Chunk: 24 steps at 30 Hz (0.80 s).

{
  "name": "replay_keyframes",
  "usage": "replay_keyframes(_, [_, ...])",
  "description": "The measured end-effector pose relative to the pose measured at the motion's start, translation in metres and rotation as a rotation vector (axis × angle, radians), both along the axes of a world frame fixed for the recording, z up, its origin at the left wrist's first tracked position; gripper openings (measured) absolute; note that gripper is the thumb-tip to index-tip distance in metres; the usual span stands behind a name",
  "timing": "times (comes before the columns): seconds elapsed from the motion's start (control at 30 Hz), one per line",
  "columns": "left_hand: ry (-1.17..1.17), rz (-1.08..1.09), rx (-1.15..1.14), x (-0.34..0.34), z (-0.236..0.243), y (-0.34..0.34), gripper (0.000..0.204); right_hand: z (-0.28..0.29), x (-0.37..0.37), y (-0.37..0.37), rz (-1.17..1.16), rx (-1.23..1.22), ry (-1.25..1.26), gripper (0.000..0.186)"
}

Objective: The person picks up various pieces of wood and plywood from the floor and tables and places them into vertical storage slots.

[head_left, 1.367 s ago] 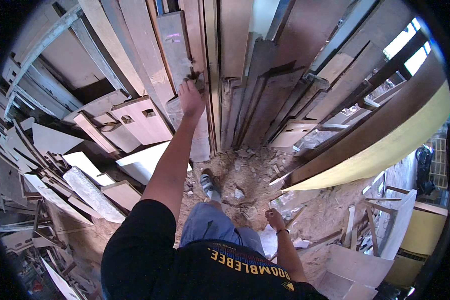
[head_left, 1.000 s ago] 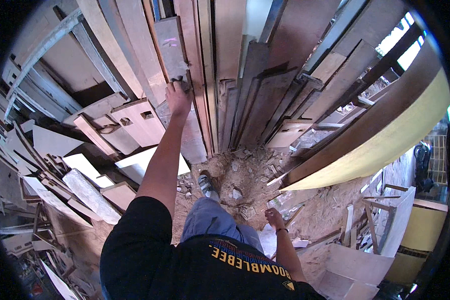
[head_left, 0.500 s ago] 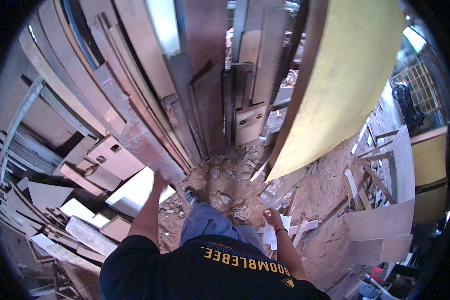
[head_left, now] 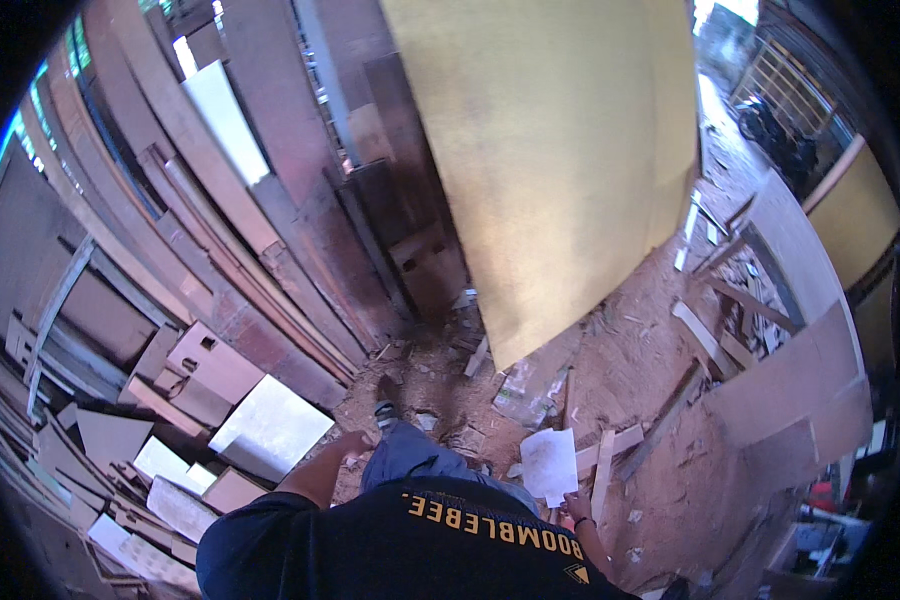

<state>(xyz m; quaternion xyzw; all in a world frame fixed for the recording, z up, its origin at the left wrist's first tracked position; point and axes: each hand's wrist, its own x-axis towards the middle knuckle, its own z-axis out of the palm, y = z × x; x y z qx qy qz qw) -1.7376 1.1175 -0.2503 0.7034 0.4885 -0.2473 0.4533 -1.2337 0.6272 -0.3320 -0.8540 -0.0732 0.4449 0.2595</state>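
My right hand (head_left: 574, 507) is closed on the lower edge of a white sheet of paper (head_left: 550, 462), which is held low over the dirt floor. A dark band circles that wrist. My left hand (head_left: 352, 446) hangs beside my trouser leg (head_left: 410, 455), its fingers loosely apart and with nothing in them. Nearest to it is a white board (head_left: 272, 428) lying slanted on a pile of offcuts, with a gap between hand and board.
A large yellowish panel (head_left: 570, 170) stands upright ahead. Tall planks (head_left: 280, 120) lean along the left. Stacked offcuts, including a board with cut holes (head_left: 215, 360), lie at left. Scrap wood strips (head_left: 705, 335), a clear plastic piece (head_left: 525, 392) and a bent sheet (head_left: 795, 400) lie rightward.
The view has turned right, so the yellow panel has shifted left. My left hand has drawn back from over the white board toward my leg. The paper now shows more fully beyond my right hand.
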Motion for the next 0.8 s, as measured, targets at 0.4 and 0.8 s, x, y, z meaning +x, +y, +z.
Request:
replay_keyframes(0.4, [-0.110, -0.285, -0.180, 0.297, 0.010, -0.015, 0.047, -0.071, -0.033, -0.151, -0.439, 0.098, 0.032, 0.042])
replay_keyframes(0.8, [-0.099, -1.050, -0.224, 0.595, -0.030, -0.031, 0.034, 0.064, -0.044, -0.149, -1.109, 0.026, 0.226, 0.039])
